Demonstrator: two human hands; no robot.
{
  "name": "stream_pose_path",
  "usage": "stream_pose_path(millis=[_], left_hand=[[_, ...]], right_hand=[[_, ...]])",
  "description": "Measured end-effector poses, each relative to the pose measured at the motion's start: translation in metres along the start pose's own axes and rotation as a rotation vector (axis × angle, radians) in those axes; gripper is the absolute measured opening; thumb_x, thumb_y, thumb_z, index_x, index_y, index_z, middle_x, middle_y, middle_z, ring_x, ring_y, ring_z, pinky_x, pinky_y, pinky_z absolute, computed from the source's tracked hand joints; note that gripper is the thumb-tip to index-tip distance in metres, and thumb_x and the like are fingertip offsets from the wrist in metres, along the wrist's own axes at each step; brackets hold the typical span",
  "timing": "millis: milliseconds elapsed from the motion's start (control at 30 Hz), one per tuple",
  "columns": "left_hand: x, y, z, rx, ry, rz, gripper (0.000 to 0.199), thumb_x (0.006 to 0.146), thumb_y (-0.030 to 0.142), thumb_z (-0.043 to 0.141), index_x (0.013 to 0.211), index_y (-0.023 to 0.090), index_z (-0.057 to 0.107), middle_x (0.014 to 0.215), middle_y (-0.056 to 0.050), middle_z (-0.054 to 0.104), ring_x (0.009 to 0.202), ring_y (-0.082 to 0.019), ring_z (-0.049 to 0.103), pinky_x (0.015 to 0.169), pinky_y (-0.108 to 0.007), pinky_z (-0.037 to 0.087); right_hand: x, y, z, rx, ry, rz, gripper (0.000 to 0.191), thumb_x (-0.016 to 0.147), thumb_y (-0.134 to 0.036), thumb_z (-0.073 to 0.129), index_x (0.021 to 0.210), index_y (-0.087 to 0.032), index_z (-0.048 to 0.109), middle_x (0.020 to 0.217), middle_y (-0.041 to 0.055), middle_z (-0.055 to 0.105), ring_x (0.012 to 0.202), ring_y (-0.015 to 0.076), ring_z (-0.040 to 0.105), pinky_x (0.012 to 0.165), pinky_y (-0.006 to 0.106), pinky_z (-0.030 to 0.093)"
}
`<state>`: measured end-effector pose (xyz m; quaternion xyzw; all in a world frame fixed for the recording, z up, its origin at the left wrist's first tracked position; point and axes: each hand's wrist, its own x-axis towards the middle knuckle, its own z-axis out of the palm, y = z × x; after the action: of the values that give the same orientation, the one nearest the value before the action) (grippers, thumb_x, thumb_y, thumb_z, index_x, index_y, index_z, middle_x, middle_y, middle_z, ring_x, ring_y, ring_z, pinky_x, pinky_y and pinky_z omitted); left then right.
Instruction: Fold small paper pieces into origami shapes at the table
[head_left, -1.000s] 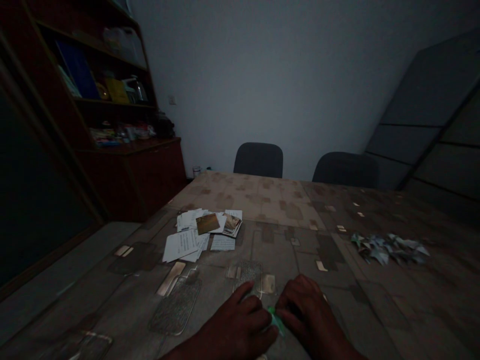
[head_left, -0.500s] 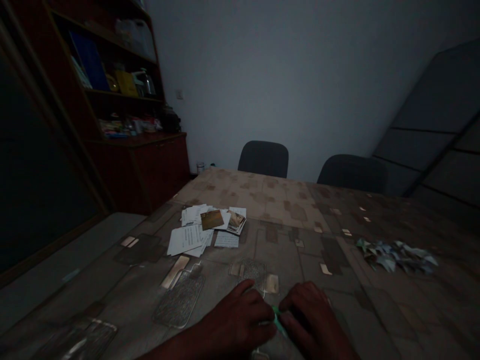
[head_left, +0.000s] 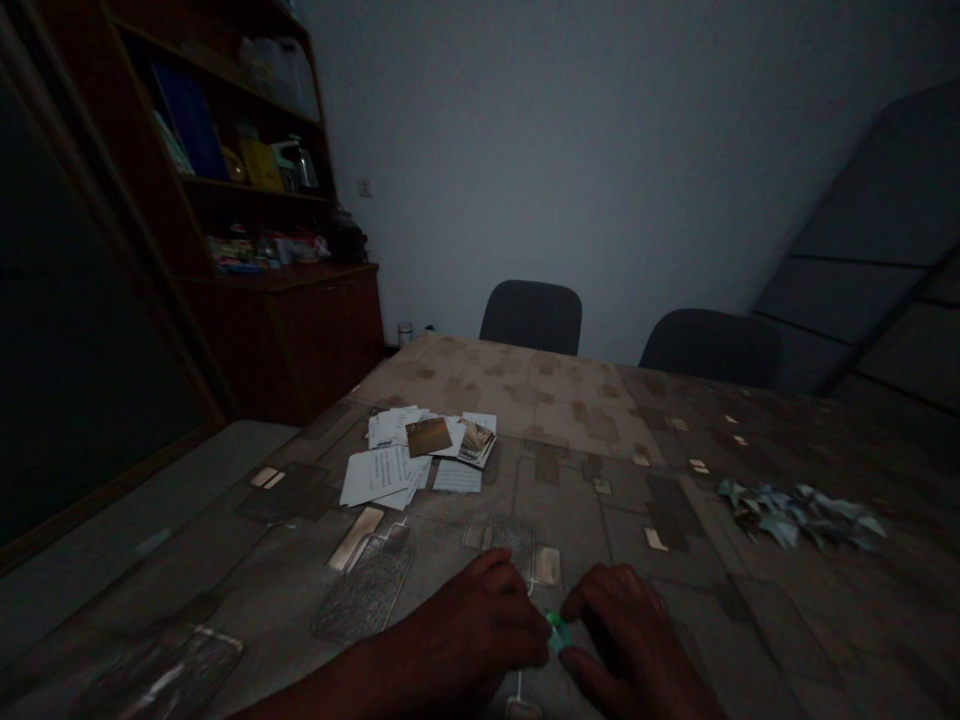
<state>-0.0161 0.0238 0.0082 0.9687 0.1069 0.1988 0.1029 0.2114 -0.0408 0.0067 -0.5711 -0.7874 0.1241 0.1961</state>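
Dim room, patterned table (head_left: 551, 500): on the head view I've got a small green piece (head_left: 556, 633) near centre, between the hands. Left hand (head_left: 495, 620) curls against it; whether it grips, I can't tell. Right hand (head_left: 628, 625) keeps thumb and forefinger parted at its right edge. Poor light worries me: one misjudged push could skid it away, or bend it.

In front of me the counter (head_left: 600, 505) wears a brown patterned cover; overlapping cards (head_left: 375, 475) lie on it toward my left, a pile of folded-looking paper (head_left: 804, 516) toward my right.
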Motion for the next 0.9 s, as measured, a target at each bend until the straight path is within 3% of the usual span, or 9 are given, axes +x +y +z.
stream_pose_path(millis=[200,367,533,700,900], left_hand=[[-0.002,-0.002,0.005,0.096,-0.004,0.053,0.013,0.088,0.013,0.066,0.085,0.020,0.056,0.101,0.005,0.072,0.092,-0.015,0.059,0.113,-0.044,0.023],[-0.005,-0.003,0.009,0.043,0.015,0.021,0.013,0.088,0.012,0.065,0.088,0.021,0.056,0.106,0.006,0.072,0.095,-0.014,0.059,0.114,-0.043,0.023],[-0.001,0.001,0.005,0.016,0.017,-0.009,0.020,0.090,0.014,0.064,0.107,0.022,0.058,0.095,0.002,0.072,0.091,-0.016,0.058,0.108,-0.039,0.029],[0.000,0.002,0.013,0.087,0.110,0.042,0.007,0.094,0.019,0.062,0.100,0.023,0.062,0.095,0.004,0.072,0.086,-0.014,0.058,0.106,-0.041,0.030],[-0.002,0.001,0.016,0.107,0.144,0.046,0.008,0.094,0.021,0.063,0.101,0.022,0.061,0.093,0.003,0.071,0.085,-0.014,0.056,0.108,-0.042,0.028]], right_hand=[[0.002,-0.005,0.005,-0.009,0.013,0.023,0.023,0.072,-0.014,0.073,0.087,-0.023,0.059,0.088,0.0019,0.064,0.085,0.0255,0.057,0.074,0.036,0.041],[-0.001,-0.002,0.002,0.005,0.011,-0.035,0.020,0.075,-0.015,0.073,0.089,-0.022,0.060,0.088,0.0033,0.064,0.085,0.0257,0.058,0.073,0.037,0.043],[-0.006,0.010,0.001,0.039,0.019,-0.149,0.024,0.079,-0.020,0.074,0.099,-0.025,0.061,0.093,0.0026,0.066,0.088,0.0249,0.060,0.075,0.036,0.045],[-0.009,0.013,-0.007,0.078,0.049,-0.226,0.029,0.083,-0.027,0.073,0.109,-0.027,0.059,0.095,0.0009,0.068,0.087,0.0222,0.062,0.078,0.035,0.047],[-0.007,0.008,-0.010,-0.061,0.000,-0.249,0.012,0.089,-0.020,0.064,0.098,-0.028,0.067,0.088,0.0025,0.067,0.083,0.0221,0.061,0.077,0.037,0.046]])
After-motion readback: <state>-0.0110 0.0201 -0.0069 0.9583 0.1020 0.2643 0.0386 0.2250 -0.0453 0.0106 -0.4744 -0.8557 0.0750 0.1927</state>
